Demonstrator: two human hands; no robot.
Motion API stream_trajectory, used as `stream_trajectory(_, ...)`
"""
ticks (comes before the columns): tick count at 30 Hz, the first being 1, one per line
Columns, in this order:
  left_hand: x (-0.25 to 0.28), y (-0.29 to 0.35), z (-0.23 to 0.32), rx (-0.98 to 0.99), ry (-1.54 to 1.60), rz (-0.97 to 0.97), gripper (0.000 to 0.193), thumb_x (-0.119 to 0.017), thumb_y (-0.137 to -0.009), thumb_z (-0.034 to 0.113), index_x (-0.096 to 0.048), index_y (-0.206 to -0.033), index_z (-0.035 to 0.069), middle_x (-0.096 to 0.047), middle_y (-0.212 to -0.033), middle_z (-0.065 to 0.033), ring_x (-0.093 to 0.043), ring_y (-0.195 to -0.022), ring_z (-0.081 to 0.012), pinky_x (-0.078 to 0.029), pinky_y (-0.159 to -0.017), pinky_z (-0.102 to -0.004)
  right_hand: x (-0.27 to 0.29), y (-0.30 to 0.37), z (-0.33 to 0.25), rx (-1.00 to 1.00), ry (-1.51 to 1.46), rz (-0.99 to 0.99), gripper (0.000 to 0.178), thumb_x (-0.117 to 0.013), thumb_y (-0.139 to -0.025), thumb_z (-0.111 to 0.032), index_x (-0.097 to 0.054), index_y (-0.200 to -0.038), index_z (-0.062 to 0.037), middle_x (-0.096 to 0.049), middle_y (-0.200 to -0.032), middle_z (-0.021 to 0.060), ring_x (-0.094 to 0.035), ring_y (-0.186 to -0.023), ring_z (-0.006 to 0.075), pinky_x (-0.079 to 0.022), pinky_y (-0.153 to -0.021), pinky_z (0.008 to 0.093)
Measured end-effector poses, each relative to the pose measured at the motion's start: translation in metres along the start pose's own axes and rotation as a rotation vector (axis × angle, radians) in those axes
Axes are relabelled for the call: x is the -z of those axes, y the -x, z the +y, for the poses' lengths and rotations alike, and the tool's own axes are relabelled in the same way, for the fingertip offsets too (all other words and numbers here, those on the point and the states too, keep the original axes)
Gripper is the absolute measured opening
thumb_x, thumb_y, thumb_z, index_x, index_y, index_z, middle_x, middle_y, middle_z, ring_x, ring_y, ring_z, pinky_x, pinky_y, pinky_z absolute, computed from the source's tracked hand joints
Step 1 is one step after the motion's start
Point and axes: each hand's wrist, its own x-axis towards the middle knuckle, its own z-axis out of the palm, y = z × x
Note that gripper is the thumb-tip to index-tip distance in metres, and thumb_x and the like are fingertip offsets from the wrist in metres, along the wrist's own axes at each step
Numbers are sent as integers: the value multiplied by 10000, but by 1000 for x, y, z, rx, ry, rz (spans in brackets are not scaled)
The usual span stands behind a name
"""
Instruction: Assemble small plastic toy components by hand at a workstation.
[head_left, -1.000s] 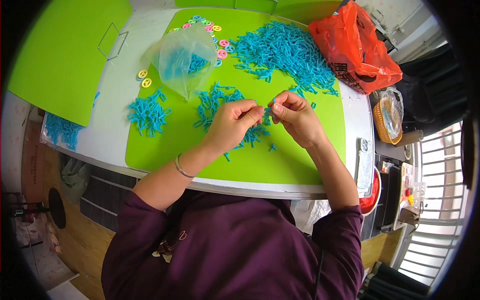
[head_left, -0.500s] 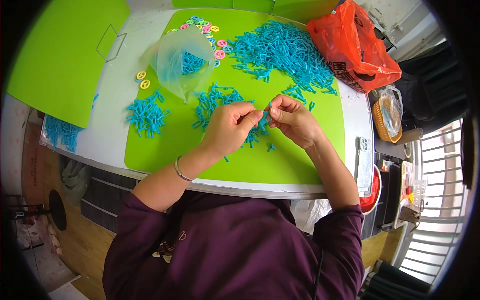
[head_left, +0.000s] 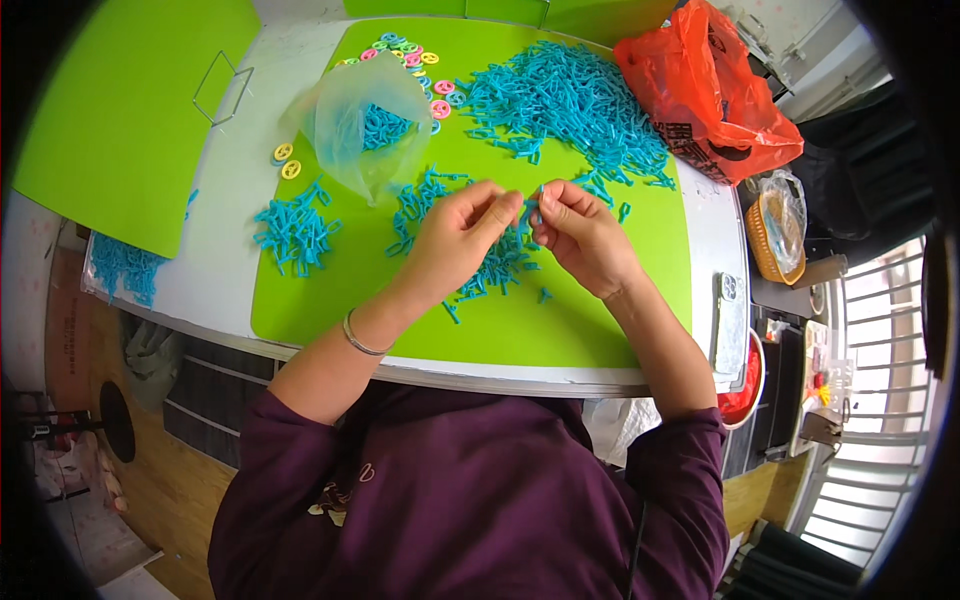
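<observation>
Both my hands meet over the middle pile of small blue plastic pieces (head_left: 490, 272), fingers closed and almost touching. My left hand (head_left: 460, 238) pinches with thumb and forefinger; whatever lies in that pinch is hidden. In the fingertips of my right hand (head_left: 588, 238) is a small blue plastic piece (head_left: 529, 212), thin and forked-looking, partly covered by the fingers. A smaller heap of like pieces (head_left: 296, 232) lies to the left, and a big heap (head_left: 565, 100) spreads at the far right of the green mat (head_left: 400, 330).
A cloudy plastic bag (head_left: 350, 150) with blue pieces stands beyond my left hand, near coloured rings (head_left: 441, 109). Two yellow rings (head_left: 290, 169) lie left of it. A red bag (head_left: 715, 110), a yellow basket (head_left: 775, 240) and a phone (head_left: 728, 290) are on the right.
Both hands have shifted slightly up and away from me, still pinched close together. More of the middle pile shows beneath them.
</observation>
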Motion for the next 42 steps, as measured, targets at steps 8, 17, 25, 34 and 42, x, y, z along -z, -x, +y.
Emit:
stream_trajectory(8,11,2,11,302,587,35,211,-611,-858,206,-619,-981,34,-626,-859,-44,-612,-739,-117,-518,-655,-218,-4,4,-8,-17,-11,90,148,-550,-886,-117,-586,-1003,-34,-615,-875,44,-565,-745,124,-454,-661,234)
stream_trajectory(17,24,-2,9,346,823,85,212,-590,-866,181,-601,-1011,27,-637,-879,-77,-633,-754,-137,-539,-660,-223,6,14,-11,289,1615,-79,161,-648,-750,-69,-648,-910,-52,-611,-821,108,-600,-753,237,-478,-683,331)
stream_trajectory(25,7,0,0,210,405,65,233,-598,-862,165,-601,-1027,1,-628,-902,-60,-623,-764,-129,-525,-685,-222,-14,18,-21,232,1049,-45,139,-588,-839,-55,-611,-964,0,-624,-832,50,-587,-732,138,-479,-676,268)
stream_trajectory(34,11,1,5,388,690,-15,249,-589,-869,185,-591,-1075,45,-632,-964,-58,-625,-864,-156,-522,-762,-264,-5,13,-21,54,339,67,137,-587,-848,-60,-587,-970,3,-629,-832,73,-600,-741,134,-480,-655,243)
stream_trajectory(42,10,1,2,349,797,-10,214,-613,-849,155,-619,-1033,45,-625,-950,-37,-613,-863,-143,-525,-782,-269,-11,11,-12,-52,216,78,114,-583,-846,-44,-585,-950,2,-635,-848,88,-608,-743,147,-494,-662,247)
